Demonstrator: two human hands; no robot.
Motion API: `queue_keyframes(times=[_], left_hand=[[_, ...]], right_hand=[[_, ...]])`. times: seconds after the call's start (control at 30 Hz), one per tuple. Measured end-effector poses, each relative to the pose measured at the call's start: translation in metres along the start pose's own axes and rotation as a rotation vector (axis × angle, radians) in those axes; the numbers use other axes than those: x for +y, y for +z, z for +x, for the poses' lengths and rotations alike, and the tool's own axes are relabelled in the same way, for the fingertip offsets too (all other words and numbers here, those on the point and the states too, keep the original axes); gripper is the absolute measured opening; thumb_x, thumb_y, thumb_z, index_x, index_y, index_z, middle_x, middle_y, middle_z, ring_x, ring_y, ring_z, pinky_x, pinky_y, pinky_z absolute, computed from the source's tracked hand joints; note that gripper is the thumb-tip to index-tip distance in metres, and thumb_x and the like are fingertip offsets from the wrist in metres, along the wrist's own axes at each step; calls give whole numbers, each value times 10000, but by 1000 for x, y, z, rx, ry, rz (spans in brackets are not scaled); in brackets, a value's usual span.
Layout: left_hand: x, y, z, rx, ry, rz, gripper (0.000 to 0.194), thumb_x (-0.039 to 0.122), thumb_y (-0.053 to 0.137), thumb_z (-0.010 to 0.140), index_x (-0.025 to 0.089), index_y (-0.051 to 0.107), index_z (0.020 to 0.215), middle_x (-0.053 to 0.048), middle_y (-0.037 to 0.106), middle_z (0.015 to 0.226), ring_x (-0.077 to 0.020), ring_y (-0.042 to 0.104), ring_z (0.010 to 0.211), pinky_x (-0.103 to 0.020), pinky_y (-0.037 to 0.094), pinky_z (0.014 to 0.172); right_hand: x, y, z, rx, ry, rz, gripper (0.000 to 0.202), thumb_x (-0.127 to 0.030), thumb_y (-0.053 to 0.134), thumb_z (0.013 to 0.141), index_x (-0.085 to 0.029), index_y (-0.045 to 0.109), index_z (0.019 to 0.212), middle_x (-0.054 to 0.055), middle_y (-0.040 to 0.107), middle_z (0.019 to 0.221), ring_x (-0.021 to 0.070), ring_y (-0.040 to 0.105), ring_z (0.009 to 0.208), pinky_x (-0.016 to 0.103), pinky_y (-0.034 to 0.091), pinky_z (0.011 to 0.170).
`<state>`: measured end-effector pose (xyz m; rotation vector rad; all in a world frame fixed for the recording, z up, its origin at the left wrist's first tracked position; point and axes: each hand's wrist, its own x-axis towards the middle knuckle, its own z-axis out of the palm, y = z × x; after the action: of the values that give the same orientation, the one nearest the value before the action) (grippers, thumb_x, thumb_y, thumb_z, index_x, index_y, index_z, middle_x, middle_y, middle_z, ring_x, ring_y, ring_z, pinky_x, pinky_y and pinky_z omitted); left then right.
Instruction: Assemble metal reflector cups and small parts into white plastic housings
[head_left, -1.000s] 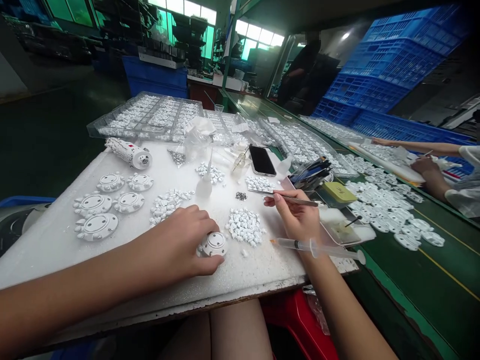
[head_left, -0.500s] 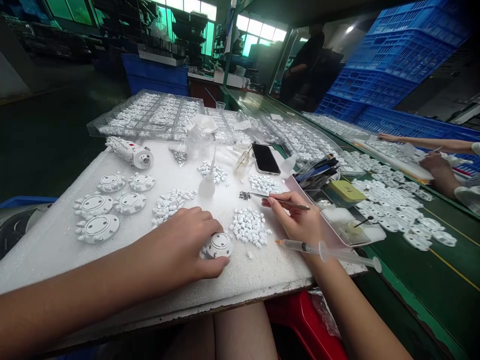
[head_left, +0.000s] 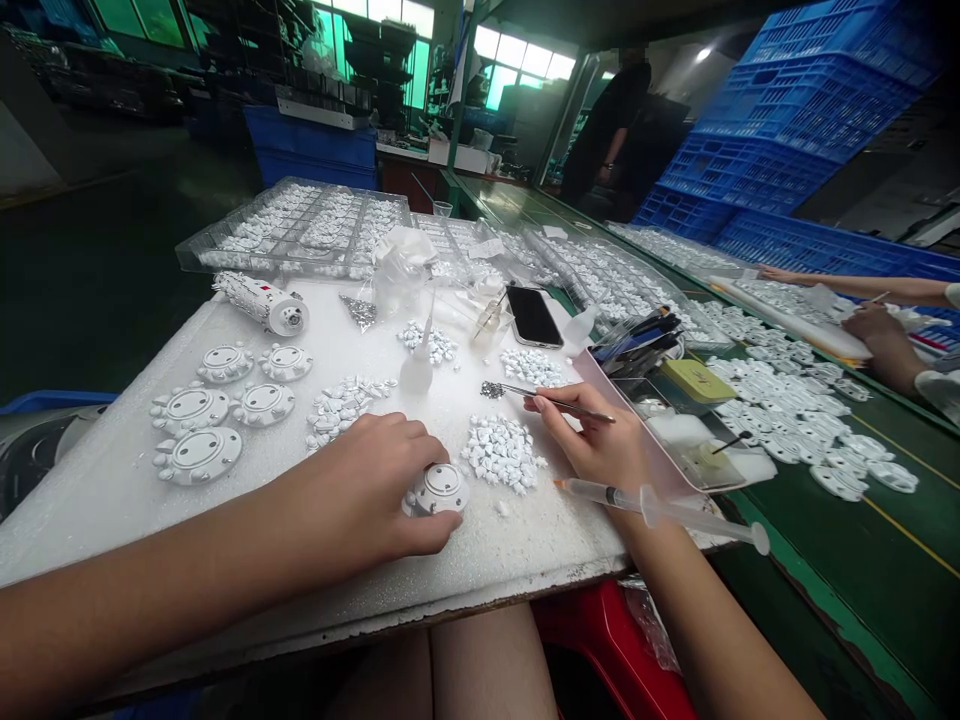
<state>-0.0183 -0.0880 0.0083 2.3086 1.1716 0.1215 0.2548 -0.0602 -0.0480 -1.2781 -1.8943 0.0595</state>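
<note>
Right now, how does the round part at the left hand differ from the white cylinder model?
The round part is squat; the cylinder model is long. The left hand holds the round part; no hand touches the cylinder model. The cylinder model shows red; the round part shows none. Both are mainly white.

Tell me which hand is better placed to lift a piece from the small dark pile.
Probably the right hand: it holds tweezers, tips at the small dark pile. The left hand is farther off and occupied, holding a round white part.
</note>
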Motion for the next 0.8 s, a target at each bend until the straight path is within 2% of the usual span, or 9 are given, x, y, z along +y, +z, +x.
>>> queue_keyframes(times=[0.17, 0.4, 0.63, 0.8], left_hand=[[0, 1, 0, 1, 3, 3, 386, 472, 581, 869, 184, 671, 1110, -73, 648, 1041, -273, 574, 1033, -405, 406, 923], [1, 0, 0, -4, 5, 9, 366, 477, 577, 876, 190, 678, 1080, -68, 647, 1021, -265, 576, 1008, -400, 412, 910], [2, -2, 0, -7, 4, 25, 368, 474, 583, 875, 190, 677, 1089, -72, 653, 1033, -277, 579, 1025, -402, 420, 909], [2, -2, -1, -11, 9, 23, 361, 476, 572, 881, 188, 678, 1071, -72, 656, 1029, -275, 583, 1017, -399, 425, 906]], right_hand=[[2, 0, 1, 6, -14, 2, 115, -320, 614, 922, -219, 668, 934, 31, 762, 874, 186, 734, 752, 281, 543, 608], [1, 0, 0, -36, 66, 73, 128, -340, 597, 933, -228, 657, 948, 33, 761, 886, 198, 745, 792, 297, 567, 649], [-2, -1, 1, -18, 6, 22, 103, -318, 603, 932, -234, 663, 934, 22, 758, 862, 183, 732, 759, 280, 542, 634], [-1, 0, -1, -26, 100, 138, 158, -362, 600, 935, -222, 671, 956, 43, 764, 870, 204, 751, 804, 291, 587, 652]])
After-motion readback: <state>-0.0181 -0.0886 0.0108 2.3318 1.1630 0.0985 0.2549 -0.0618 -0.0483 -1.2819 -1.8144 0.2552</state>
